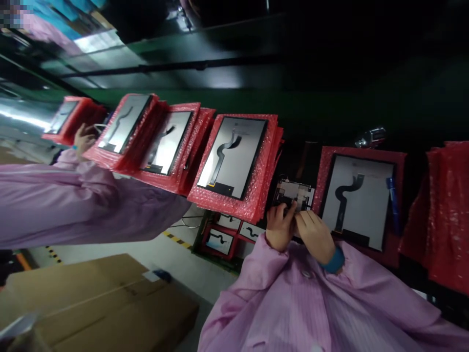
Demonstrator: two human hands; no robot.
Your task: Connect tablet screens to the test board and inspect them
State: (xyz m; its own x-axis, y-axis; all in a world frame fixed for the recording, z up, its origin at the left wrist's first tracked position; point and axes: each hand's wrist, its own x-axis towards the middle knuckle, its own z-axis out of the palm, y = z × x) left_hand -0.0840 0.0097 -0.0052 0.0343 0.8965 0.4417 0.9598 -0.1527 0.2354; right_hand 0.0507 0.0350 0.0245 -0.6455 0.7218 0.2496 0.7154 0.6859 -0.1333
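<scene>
An opened electronic device [294, 189] with pale and dark inner parts lies on the dark bench in front of me. My left hand [280, 229] is at its near edge, fingers bent, one finger pressed onto its inner parts. Beside it, touching or nearly so, my right hand [315, 235] wears a blue wristband and has its fingers closed together; its fingertips, and anything in them, are hidden. To the right, a display panel [361, 205] with a dark curved flex cable rests on red bubble wrap [399, 159]. A blue pen-like tool [393, 203] lies across the panel's right side.
Left of my hands, several panels, including a nearby panel [242, 161], lie on red bubble-wrap stacks. More red bags [452, 215] stand far right. A co-worker's hand [84, 138] and sleeve are at left. Below are panels in a tray [198, 244] and a cardboard box [102, 308].
</scene>
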